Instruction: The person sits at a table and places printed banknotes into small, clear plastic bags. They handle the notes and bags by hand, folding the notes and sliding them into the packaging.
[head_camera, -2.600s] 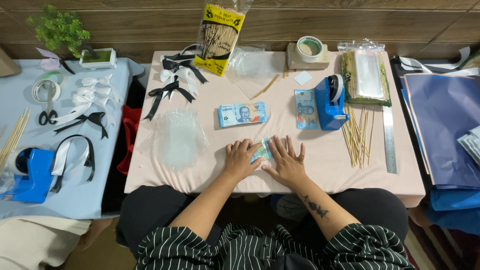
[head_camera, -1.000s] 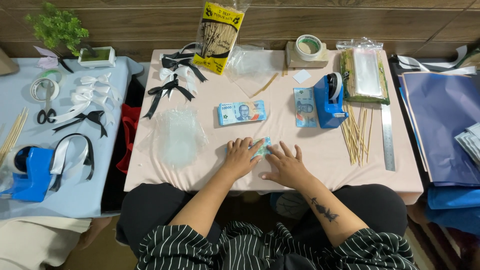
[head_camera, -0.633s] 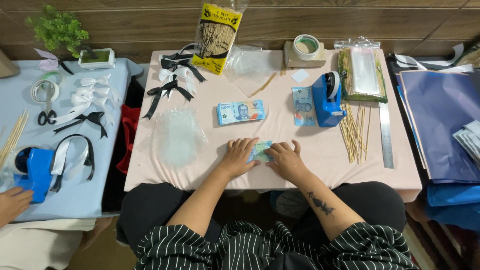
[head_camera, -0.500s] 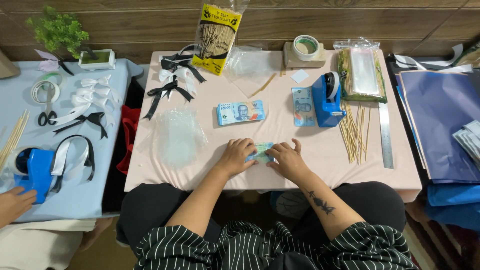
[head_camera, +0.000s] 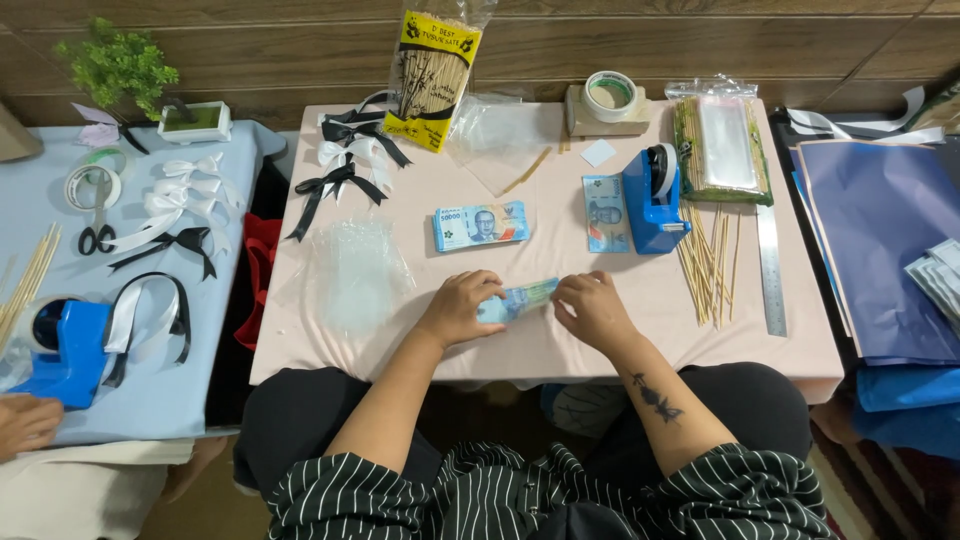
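A blue-green banknote lies near the front edge of the pink table, pinched at both ends: the left hand curls its fingers over the near-left end, the right hand nips the right end. A second ago both palms lay flatter on it; now the fingers have drawn in and the note sits angled and narrower, so a fold or roll seems under way. Further back lie a stack of notes, a single note beside the blue tape dispenser, and bamboo skewers towards the right edge. Clear wrap lies left.
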